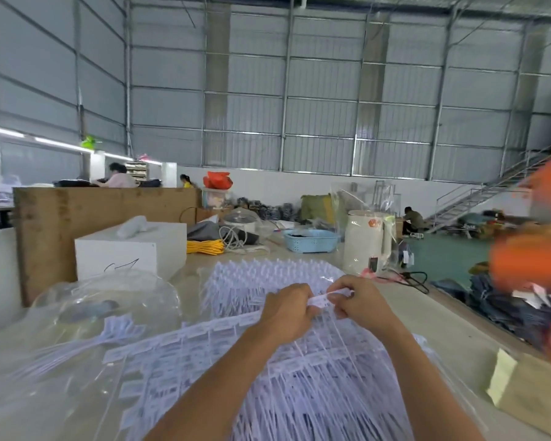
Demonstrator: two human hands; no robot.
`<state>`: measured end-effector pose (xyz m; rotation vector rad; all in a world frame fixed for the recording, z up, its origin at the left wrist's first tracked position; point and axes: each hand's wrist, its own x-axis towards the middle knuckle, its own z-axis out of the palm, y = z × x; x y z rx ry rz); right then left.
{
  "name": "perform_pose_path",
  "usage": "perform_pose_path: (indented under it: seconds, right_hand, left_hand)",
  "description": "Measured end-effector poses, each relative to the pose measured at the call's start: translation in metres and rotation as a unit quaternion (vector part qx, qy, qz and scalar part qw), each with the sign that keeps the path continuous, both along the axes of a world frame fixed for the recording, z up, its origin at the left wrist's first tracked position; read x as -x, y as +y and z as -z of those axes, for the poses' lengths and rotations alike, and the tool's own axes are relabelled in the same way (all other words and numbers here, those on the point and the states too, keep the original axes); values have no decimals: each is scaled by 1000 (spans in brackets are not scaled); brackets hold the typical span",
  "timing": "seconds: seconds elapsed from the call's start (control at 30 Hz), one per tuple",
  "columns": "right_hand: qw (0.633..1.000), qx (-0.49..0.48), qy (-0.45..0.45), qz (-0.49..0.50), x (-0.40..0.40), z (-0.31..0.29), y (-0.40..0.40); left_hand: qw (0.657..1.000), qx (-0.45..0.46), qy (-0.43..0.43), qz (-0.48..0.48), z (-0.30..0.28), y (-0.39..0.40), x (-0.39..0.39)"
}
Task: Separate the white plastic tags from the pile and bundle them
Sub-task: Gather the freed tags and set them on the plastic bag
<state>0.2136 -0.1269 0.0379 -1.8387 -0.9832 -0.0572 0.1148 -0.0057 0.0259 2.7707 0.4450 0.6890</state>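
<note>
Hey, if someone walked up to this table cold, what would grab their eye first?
Likely the big pile of white plastic tags fanned across the near table, with the left hand and right hand pinching a small strip of tags between them above it. Next, the blurred orange shape at the right edge and the cream kettle behind the pile.

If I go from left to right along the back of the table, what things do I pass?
White box → yellow cords → blue basket → white kettle.
</note>
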Motion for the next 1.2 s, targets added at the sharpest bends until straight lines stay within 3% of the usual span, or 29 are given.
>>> perform_pose_path:
  seconds: [0.13, 0.23, 0.47, 0.57, 0.7, 0.83, 1.0, 1.2]
  right_hand:
    - [999, -38, 25, 24, -2, -1, 5]
    - [993, -49, 108, 6, -8, -4, 5]
    - [962, 116, 240, -57, -14, -21, -1]
    - [947, 59, 307, -74, -13, -36, -1]
    - [885, -20, 453, -106, -12, -48, -2]
    - [910, 17, 404, -86, -6, -21, 3]
    - [917, -63, 385, -85, 1, 16, 7]
    - [938, -112, 319, -79, -6, 31, 4]
  left_hand:
    - [996, 71, 10, 58, -11, -3, 3]
    - [997, 34, 38, 56, -18, -1, 6]
    - [997, -20, 42, 62, -20, 3, 4]
    - [995, 54, 8, 86, -18, 6, 4]
    - [977, 154, -64, 134, -31, 9, 5]
    - [982, 140, -38, 120, -22, 17, 2]
    - [992, 88, 21, 92, 15, 20, -5]
    - [988, 145, 16, 47, 26, 10, -13]
